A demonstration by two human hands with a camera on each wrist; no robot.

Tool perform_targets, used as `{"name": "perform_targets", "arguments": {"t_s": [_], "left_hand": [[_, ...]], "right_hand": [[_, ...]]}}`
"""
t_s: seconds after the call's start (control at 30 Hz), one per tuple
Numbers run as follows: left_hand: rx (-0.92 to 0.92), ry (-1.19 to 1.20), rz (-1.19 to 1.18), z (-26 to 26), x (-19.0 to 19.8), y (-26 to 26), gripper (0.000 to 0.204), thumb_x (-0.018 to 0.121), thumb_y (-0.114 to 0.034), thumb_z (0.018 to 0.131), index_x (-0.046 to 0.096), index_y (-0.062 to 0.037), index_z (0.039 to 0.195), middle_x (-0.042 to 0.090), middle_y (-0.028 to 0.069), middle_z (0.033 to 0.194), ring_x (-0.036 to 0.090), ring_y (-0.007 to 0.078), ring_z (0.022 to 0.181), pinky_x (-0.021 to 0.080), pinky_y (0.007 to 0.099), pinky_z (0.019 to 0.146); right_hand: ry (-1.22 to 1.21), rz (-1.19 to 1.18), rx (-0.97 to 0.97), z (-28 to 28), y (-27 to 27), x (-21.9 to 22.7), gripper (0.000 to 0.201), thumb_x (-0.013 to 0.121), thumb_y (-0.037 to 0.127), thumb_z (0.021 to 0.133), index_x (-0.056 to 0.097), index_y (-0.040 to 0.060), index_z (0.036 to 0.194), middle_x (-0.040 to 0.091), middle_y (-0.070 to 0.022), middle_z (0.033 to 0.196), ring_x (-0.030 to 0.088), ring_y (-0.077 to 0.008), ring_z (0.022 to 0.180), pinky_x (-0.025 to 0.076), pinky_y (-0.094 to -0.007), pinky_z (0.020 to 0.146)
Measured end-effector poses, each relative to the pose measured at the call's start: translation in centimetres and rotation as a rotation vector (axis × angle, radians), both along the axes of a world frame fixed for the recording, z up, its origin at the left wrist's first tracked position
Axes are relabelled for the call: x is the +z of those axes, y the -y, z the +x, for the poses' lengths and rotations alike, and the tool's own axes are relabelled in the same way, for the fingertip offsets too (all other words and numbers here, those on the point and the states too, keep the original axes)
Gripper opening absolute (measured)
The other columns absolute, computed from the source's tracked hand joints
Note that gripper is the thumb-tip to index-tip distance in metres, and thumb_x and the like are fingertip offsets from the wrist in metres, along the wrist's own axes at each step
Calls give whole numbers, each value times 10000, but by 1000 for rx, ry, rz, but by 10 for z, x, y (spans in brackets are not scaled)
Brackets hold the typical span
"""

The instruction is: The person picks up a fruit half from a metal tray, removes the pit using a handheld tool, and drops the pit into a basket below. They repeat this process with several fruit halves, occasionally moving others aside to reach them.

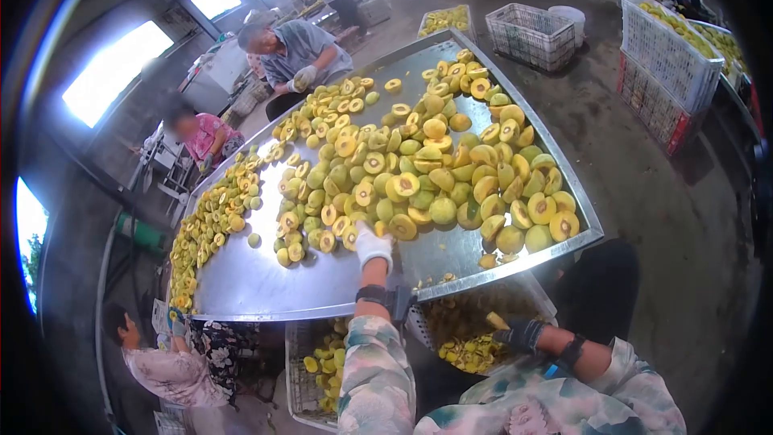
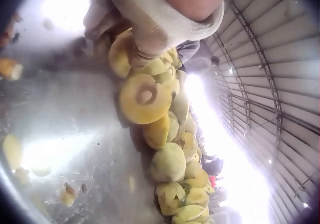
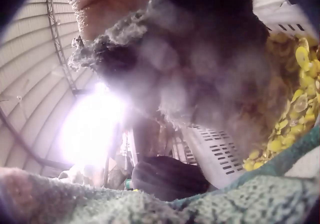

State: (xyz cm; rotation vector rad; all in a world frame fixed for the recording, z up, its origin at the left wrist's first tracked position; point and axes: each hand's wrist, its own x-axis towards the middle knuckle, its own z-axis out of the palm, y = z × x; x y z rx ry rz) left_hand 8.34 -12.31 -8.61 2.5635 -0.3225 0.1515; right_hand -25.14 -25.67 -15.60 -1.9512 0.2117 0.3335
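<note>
A heap of yellow-green peach halves (image 1: 435, 161) covers much of a metal table (image 1: 427, 262), some with the brown pit or hollow facing up. My left hand (image 1: 373, 246), in a white glove, reaches to the near edge of the heap. In the left wrist view its gloved fingers and thumb are around a yellow peach half (image 2: 120, 54), partly hidden by the glove. Lower, over a crate (image 1: 535, 294) of yellow pieces (image 1: 471, 352), my right hand (image 1: 522, 334) in a dark glove grips a short tan stub (image 1: 498, 321); I cannot tell what it is.
A raised metal rim (image 1: 523, 264) edges the table. Below it stands another crate (image 1: 299, 387) with fruit. Other people (image 1: 302, 52) work along the far and left sides. White plastic crates (image 1: 531, 36) stand on the floor, with stacked fruit crates (image 1: 668, 64) at the right.
</note>
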Motion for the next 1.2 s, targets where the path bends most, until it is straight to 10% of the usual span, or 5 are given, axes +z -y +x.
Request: {"name": "perform_targets", "arguments": {"t_s": [0.07,0.13,0.27,0.73,1.2], "left_hand": [[-24,96,-61,-6,-1,-6,530,690,-117,691,431,-25,1143,624,210,933,620,356,836,497,411,706],[181,-570,-876,-30,16,-15,442,656,-81,687,456,-69,1081,611,124,872,606,252,670,472,368,520],[132,-880,-1564,-85,35,-38,287,525,-434,818,561,-167,917,577,9,722,511,168,543,343,263,419],[-123,-448,-1438,-203,69,-19,183,450,-263,940,458,-112,1044,525,47,918,555,164,763,509,301,633],[-151,-368,-1525,-227,58,-23,161,549,-83,869,409,-65,946,484,61,927,531,139,830,481,283,739]], "right_hand": [[-101,32,-26,6,4,15,447,567,358,845,542,18,1135,593,-241,1056,557,-380,1001,436,-404,825],[24,-35,-87,3,0,41,346,595,317,844,571,27,1032,628,-151,878,594,-255,797,462,-376,718],[-98,297,-178,13,-4,85,271,613,283,848,545,66,996,549,-30,681,531,-119,588,425,-293,517],[-121,464,-197,21,-51,170,335,619,262,833,544,19,1053,613,-152,880,576,-253,773,458,-363,704],[256,221,-276,6,-67,131,301,609,214,839,542,3,1043,598,-129,856,567,-219,759,460,-335,684]]}}
